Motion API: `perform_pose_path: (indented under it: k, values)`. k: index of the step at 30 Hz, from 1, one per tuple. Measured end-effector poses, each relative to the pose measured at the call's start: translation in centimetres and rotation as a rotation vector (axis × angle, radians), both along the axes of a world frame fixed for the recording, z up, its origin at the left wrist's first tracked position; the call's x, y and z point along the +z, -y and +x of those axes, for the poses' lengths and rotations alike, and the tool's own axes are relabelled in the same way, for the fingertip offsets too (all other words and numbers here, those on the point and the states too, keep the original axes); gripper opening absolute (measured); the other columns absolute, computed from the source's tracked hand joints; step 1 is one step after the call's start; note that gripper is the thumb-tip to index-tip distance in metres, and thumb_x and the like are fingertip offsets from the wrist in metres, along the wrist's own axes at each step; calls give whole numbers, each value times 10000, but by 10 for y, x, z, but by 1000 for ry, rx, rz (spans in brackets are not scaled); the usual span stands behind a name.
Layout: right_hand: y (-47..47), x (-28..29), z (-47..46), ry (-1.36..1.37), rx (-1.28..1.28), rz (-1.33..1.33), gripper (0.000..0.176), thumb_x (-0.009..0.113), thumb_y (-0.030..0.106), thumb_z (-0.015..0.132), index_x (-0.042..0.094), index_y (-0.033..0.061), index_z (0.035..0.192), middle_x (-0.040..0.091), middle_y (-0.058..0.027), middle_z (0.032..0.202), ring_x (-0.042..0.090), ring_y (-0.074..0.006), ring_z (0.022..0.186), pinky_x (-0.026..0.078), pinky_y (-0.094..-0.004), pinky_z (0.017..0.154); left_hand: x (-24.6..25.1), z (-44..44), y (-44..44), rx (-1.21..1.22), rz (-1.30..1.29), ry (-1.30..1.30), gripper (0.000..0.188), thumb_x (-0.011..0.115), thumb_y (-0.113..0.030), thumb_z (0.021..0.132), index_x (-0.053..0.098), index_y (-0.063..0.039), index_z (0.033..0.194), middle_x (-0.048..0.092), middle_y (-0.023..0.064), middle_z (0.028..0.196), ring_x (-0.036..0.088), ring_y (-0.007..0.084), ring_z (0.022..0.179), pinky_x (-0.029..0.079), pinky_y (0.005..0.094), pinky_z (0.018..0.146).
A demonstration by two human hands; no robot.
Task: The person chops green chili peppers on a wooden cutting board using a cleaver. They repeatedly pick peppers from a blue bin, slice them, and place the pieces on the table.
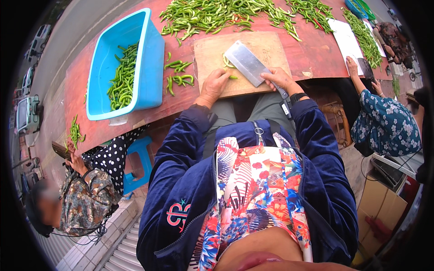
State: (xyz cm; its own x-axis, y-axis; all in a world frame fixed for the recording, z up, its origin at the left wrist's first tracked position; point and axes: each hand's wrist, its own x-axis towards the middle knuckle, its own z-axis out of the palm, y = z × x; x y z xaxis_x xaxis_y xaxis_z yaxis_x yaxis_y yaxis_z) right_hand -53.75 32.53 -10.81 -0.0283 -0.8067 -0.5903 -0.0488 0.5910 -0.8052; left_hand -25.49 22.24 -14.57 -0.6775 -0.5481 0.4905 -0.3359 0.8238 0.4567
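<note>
My right hand (280, 80) grips the dark handle of a cleaver (244, 64). Its broad steel blade lies slanted over a wooden cutting board (208, 50) at the table's near edge. On the board, left of the blade, my left hand (215, 84) has its fingers closed around a green chili pepper (233, 77), whose end sticks out towards the cleaver. Pale green pepper pieces (227, 61) lie by the blade's left edge, partly covered by it.
A blue plastic tub (149, 67) holding green peppers stands left on the red table (183, 98), with several loose peppers (179, 80) beside it. Beyond the board spreads a large pepper heap (210, 17). Co-workers sit at both sides, one in a floral sleeve (386, 118), another in a patterned jacket (90, 200).
</note>
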Motion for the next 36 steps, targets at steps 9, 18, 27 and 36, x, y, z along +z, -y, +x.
perform_pose_path:
  k: [9, 18, 27, 36]
  values:
    - [5, -2, -4, 18, 114, 11, 232, 669, 263, 907, 663, 34, 942, 564, 2, 660, 545, -87, 499, 430, -244, 418, 11, 7, -4, -4, -49, 12, 143, 711, -62, 790, 666, -68, 926, 624, 82, 945, 616, 293, 872, 512, 385, 742]
    - [5, -3, -4, 11, 92, 2, 228, 673, 267, 901, 647, 42, 879, 564, 5, 654, 543, -86, 494, 429, -245, 416, 19, 18, -6, 200, 41, -92, 166, 699, -11, 787, 653, -60, 939, 614, 101, 921, 612, 304, 852, 514, 395, 745]
    - [3, 0, -3, 7, 70, -12, 222, 666, 272, 902, 643, 53, 867, 561, 10, 654, 531, -80, 495, 428, -246, 424, 38, 10, -8, 113, 32, -112, 244, 651, 24, 762, 654, -55, 992, 619, 105, 990, 598, 316, 908, 498, 406, 787]
    - [1, -8, -4, 55, 51, -21, 213, 678, 237, 913, 656, 26, 935, 594, 0, 658, 551, -82, 485, 439, -245, 408, 38, -14, -5, -72, -117, 355, 148, 566, -86, 794, 636, -91, 924, 598, 75, 948, 566, 283, 917, 476, 421, 785]
